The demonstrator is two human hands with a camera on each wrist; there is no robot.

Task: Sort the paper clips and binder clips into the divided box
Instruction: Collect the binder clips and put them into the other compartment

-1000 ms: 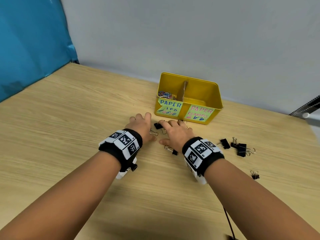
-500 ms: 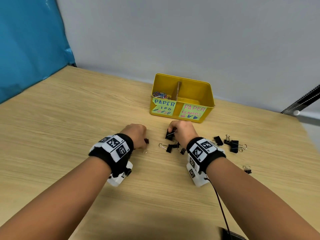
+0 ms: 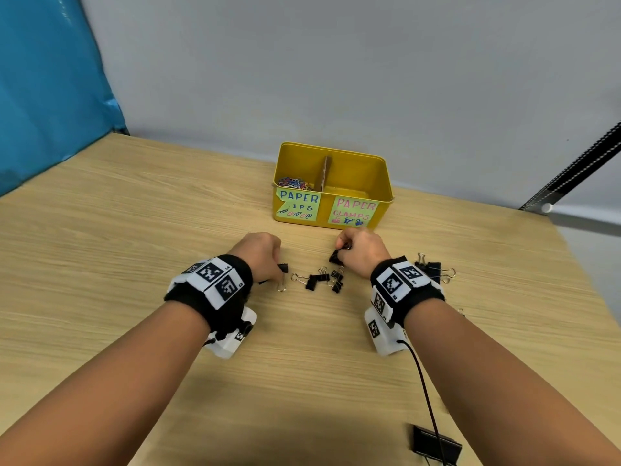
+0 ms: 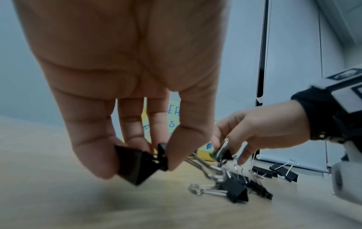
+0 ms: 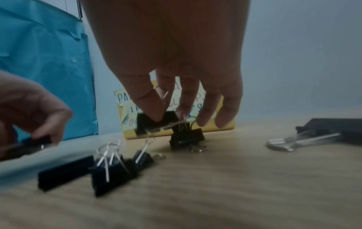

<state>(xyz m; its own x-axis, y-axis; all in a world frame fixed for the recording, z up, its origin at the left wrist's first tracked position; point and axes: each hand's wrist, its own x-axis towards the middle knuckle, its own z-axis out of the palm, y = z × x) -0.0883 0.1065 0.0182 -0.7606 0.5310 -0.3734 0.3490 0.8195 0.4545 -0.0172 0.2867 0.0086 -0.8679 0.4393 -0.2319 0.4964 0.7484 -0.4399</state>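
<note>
Light wood-grain table (image 3: 100, 264) under both hands, running out to a grey wall (image 3: 336, 62) beyond them. Blue plastic sheet (image 3: 43, 79) hangs far left of the left hand, creased, and shows again behind that hand in the right wrist view (image 5: 45, 62). Black cable (image 3: 425, 391) runs back from beneath the right wrist to a flat black device (image 3: 435, 443) at the near table edge, and a black perforated rail (image 3: 578, 163) slants up the wall far right of the right hand.
</note>
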